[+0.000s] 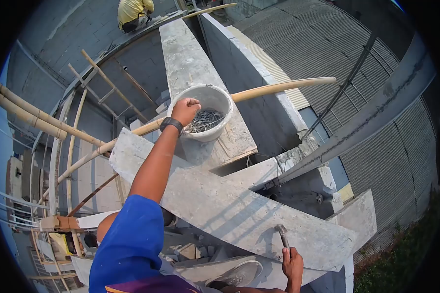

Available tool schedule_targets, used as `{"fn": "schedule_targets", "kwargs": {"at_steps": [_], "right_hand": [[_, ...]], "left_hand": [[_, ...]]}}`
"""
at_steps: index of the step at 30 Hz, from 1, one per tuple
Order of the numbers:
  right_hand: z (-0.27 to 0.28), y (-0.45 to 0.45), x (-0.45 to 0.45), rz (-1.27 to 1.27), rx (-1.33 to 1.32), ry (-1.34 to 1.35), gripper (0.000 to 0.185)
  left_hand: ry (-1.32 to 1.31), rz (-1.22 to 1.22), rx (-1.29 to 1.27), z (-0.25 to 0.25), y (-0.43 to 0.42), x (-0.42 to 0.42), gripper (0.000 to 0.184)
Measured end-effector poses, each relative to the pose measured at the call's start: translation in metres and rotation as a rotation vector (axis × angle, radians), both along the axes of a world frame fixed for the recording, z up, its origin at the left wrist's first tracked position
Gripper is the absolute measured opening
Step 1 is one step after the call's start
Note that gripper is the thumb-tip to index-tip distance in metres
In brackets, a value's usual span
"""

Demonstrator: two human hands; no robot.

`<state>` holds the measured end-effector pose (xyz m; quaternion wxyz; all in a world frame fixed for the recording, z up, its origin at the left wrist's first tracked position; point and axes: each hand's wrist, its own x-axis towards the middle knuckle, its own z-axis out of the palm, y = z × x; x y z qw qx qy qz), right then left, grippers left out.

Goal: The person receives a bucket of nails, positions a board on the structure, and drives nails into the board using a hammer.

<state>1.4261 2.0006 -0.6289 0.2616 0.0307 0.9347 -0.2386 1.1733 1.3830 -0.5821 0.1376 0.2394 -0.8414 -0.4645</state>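
Observation:
My left hand point(186, 111), with a dark watch on the wrist, is over the near-left side of a white bucket point(220, 101). Its fingertips are pinched together above a heap of loose metal nails point(206, 120) inside; whether anything is between them is too small to tell. The bucket stands on a long grey plank point(186, 58). Low on the right, my right hand point(292, 266) is closed around the handle of a hammer point(281, 232). The hammer's head is just above a second wide grey board point(259, 215), which lies crosswise in front of me.
Bamboo poles point(283, 88) run across the scaffold, one passing behind the bucket. A wooden ladder point(107, 90) leans at left. Deep gaps lie beside the concrete wall point(259, 68). A slanted metal beam point(357, 127) crosses at right. A person in yellow point(133, 14) crouches far off.

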Motion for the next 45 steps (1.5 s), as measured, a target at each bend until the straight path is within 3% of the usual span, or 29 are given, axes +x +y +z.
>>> {"fn": "schedule_targets", "kwargs": {"at_steps": [3,6,11,13,15,17,23,28,31,45], "right_hand": [[0.011,-0.010,-0.007,0.050,0.076,-0.003,0.049],[0.008,-0.013,-0.010,0.110,0.149,-0.001,0.049],[0.014,-0.017,-0.023,0.188,0.255,-0.012,0.044],[-0.040,0.022,-0.006,0.158,0.146,-0.142,0.044],[-0.102,0.068,0.015,0.114,0.022,-0.245,0.055],[-0.120,0.083,0.020,0.128,0.009,-0.253,0.063],[-0.112,0.079,0.023,0.100,-0.009,-0.281,0.063],[-0.120,0.090,0.035,0.207,-0.158,-0.223,0.062],[-0.096,0.062,0.019,-0.008,0.004,-0.338,0.060],[-0.097,0.057,0.019,0.055,0.065,-0.320,0.064]], "left_hand": [[-0.430,-0.305,-0.241,-0.056,-0.055,-0.033,0.033],[-0.668,-0.369,-0.516,-0.036,-0.049,-0.041,0.035],[-0.534,-0.489,-0.515,-0.051,-0.050,-0.056,0.034],[-0.524,-0.603,-0.523,-0.057,-0.045,-0.063,0.035],[-0.502,-0.631,-0.594,-0.045,-0.030,-0.063,0.034],[-0.538,-0.637,-0.649,-0.036,-0.016,-0.066,0.033],[-0.682,-0.626,-0.850,-0.056,-0.016,-0.085,0.032],[-0.690,-0.572,-0.820,-0.056,-0.032,-0.074,0.032],[-0.680,-0.546,-0.817,-0.062,-0.037,-0.074,0.030],[-0.488,-0.583,-0.566,-0.021,-0.058,-0.046,0.025]]}}
